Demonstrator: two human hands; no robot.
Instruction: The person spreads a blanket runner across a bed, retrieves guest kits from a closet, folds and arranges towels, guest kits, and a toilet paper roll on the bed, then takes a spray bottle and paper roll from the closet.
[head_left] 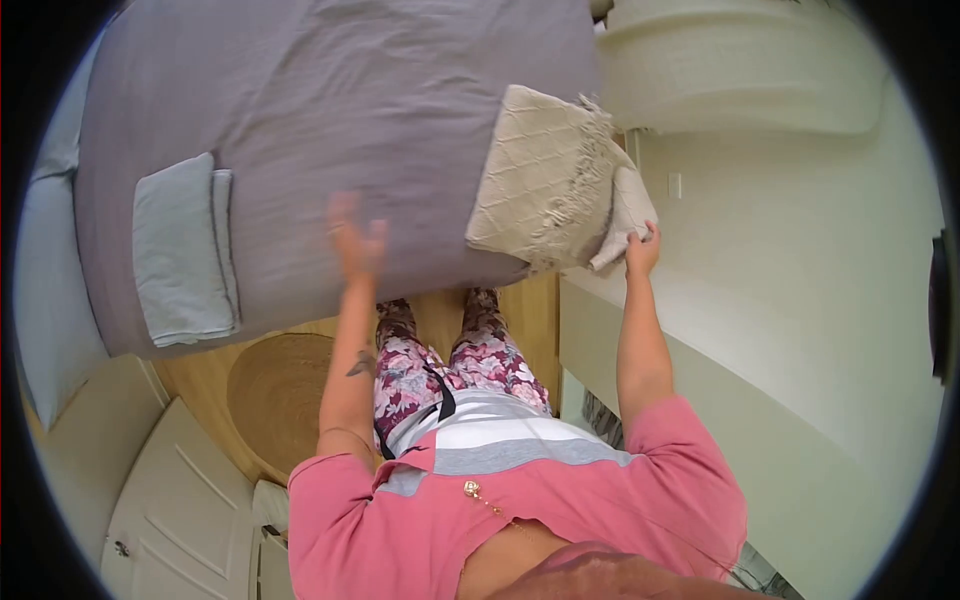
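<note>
A beige fringed throw blanket (535,180) lies folded at the right end of the bed, over a grey-mauve bedspread (340,110). My right hand (643,252) pinches the throw's corner, which hangs past the bed's edge. My left hand (357,240) is blurred by motion over the bedspread, thumb and fingers apart, holding nothing. Whether it touches the cloth I cannot tell. Left of it, a folded pale blue-grey cloth (185,255) rests on the bed.
Pale blue pillows (50,270) line the bed's left end. A round woven rug (280,395) covers part of the wood floor. The white wall (780,260) stands close on the right, with a white door (185,510) at lower left. A pale curtain-like cloth (740,70) hangs at upper right.
</note>
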